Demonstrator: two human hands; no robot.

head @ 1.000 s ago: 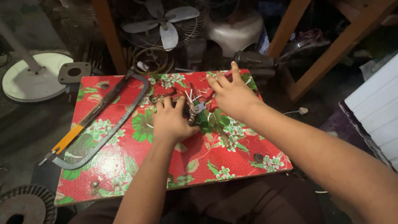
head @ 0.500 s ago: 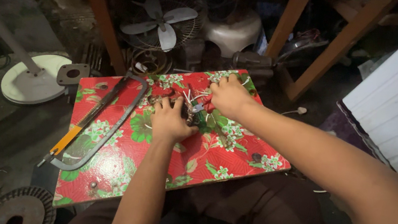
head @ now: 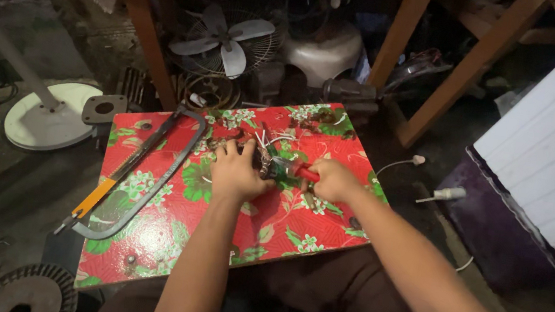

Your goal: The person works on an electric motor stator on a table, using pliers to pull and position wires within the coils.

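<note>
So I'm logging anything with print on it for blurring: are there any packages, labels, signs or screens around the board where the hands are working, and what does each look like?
None can be made out. The left hand and right hand work on a wired part on a red floral board, beside a hacksaw; nothing here shows a label or screen.
</note>
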